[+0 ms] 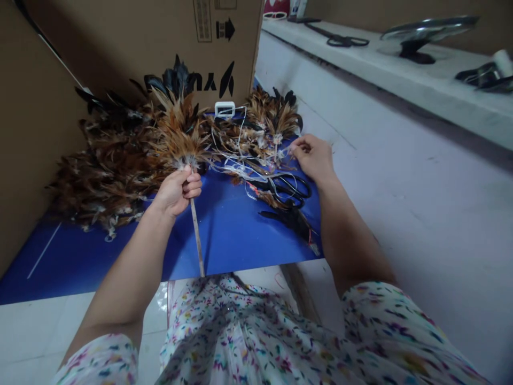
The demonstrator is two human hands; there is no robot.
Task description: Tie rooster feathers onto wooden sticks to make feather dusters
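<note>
My left hand (pixel 179 191) is wrapped round a thin wooden stick (pixel 196 232), just below the bunch of brown and black feathers (pixel 178 125) at its top; together they look like a feather duster. The stick's lower end points toward my body. On the right, my right hand (pixel 315 158) is closed in a pinch on what looks like a thin pale string (pixel 286 151). Loops of similar white string (pixel 236 168) lie between the hands. Black-handled scissors (pixel 294 191) rest nearest my right hand, partly under the string. A dark feather bundle (pixel 294 223) lies in front of them.
Loose feathers (pixel 108 166) are heaped at the left on the blue table (pixel 240 235). Another feather bunch (pixel 276 112) stands at the back right, near a small white device (pixel 225 109). A cardboard box (pixel 132 32) rises behind. More scissors (pixel 344 40) lie on the right ledge (pixel 372 59).
</note>
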